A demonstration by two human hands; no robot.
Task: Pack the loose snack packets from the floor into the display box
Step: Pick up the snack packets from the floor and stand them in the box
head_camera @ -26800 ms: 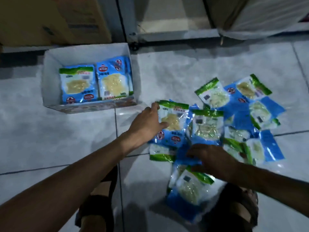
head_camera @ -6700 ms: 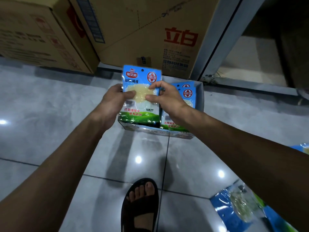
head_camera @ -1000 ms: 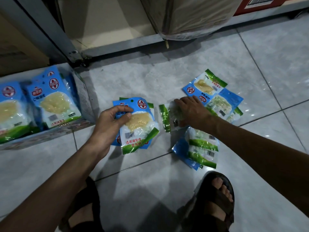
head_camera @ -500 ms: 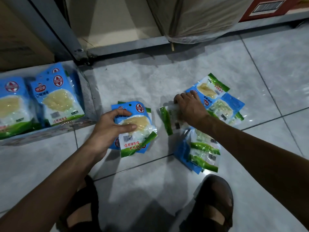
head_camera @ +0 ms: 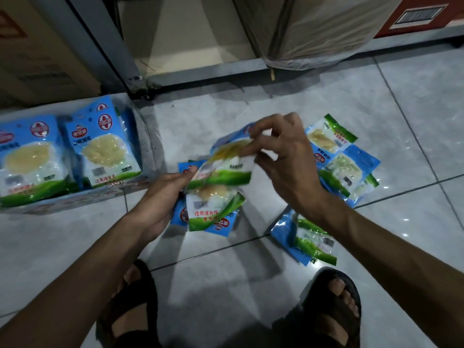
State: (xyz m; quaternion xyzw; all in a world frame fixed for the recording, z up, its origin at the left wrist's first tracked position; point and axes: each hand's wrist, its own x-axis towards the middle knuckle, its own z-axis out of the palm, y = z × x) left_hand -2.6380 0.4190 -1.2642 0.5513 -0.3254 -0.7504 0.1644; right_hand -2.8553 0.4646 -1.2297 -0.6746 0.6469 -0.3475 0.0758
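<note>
The display box (head_camera: 82, 197) stands on the floor at the left, holding upright blue-and-green snack packets (head_camera: 105, 151). My left hand (head_camera: 163, 194) grips a small stack of packets (head_camera: 213, 207) at its left edge, just above the tiles. My right hand (head_camera: 286, 159) pinches one packet (head_camera: 226, 169) and holds it over that stack. More loose packets lie on the floor: a group at the right (head_camera: 346, 169) and a pair nearer my right foot (head_camera: 308, 239).
Cardboard cartons (head_camera: 37, 59) stand behind the box at the left. A metal shelf post (head_camera: 105, 46) and shelf base run across the back, with a plastic-wrapped carton (head_camera: 313, 28) on it. My sandalled feet (head_camera: 331, 305) are at the bottom.
My right hand lifted a packet off the floor and brought it left over the stack. My left hand changed from pressing on the stack to gripping its left edge.
</note>
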